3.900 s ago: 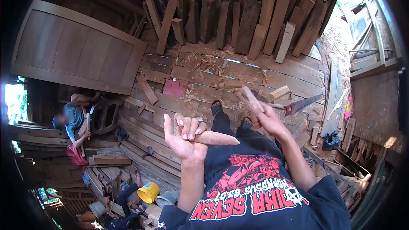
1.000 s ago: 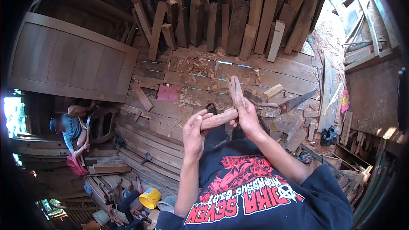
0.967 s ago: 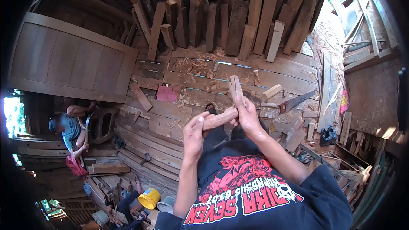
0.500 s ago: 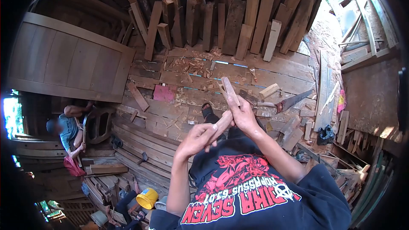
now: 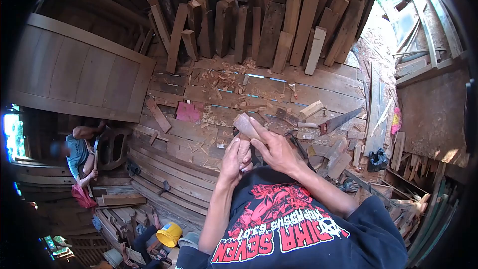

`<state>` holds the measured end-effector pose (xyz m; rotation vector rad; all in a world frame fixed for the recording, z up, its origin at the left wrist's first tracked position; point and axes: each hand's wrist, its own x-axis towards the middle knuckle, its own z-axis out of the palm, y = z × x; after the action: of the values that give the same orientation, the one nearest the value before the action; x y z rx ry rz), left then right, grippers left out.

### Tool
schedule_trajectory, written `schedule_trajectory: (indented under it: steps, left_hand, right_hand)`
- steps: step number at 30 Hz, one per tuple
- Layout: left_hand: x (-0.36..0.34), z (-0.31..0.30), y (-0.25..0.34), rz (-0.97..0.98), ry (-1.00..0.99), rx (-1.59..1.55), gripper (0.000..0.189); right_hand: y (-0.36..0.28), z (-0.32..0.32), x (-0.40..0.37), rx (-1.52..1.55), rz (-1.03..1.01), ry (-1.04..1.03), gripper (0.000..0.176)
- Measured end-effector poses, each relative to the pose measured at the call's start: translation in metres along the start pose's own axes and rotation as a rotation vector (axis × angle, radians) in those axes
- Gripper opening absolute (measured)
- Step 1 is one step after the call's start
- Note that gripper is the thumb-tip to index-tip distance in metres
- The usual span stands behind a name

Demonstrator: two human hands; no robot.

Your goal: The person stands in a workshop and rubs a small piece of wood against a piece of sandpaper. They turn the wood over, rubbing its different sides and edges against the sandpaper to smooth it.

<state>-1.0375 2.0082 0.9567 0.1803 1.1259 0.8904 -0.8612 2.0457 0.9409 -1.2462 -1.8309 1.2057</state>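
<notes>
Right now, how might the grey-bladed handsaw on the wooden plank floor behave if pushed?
The grey-bladed handsaw would probably slide rather than roll, since it appears to lie flat. Its long, thin-looking blade may flex slightly.

Held piece (image 5: 245, 125) seems partly hidden.

Passable floor (image 5: 328, 80) stretches beyond the hands (image 5: 277, 147) (saw (image 5: 341, 120) aside) until upright planks (image 5: 272, 32) block it.

A woodworking shop is indicated: timber pieces (image 5: 271, 35) are stood in a row, a handsaw (image 5: 339, 120) is laid on the plank floor (image 5: 323, 89), and wood chips (image 5: 228, 78) are scattered across it.
</notes>
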Motion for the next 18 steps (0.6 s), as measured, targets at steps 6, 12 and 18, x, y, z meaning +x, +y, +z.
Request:
schedule_trajectory:
  steps: [6,12,18]
  left_hand:
    - [0.005,-0.003,-0.001,0.075,0.085,-0.032,0.032]
    - [-0.002,0.001,-0.006,0.076,0.081,0.031,0.030]
    - [-0.021,0.019,-0.001,0.060,0.047,0.068,0.031]
  right_hand:
    - [-0.004,0.020,-0.010,-0.023,-0.058,0.072,0.059]
    - [0.002,0.022,-0.012,-0.056,-0.088,0.081,0.055]
    - [-0.011,0.010,-0.002,0.124,0.038,0.167,0.053]
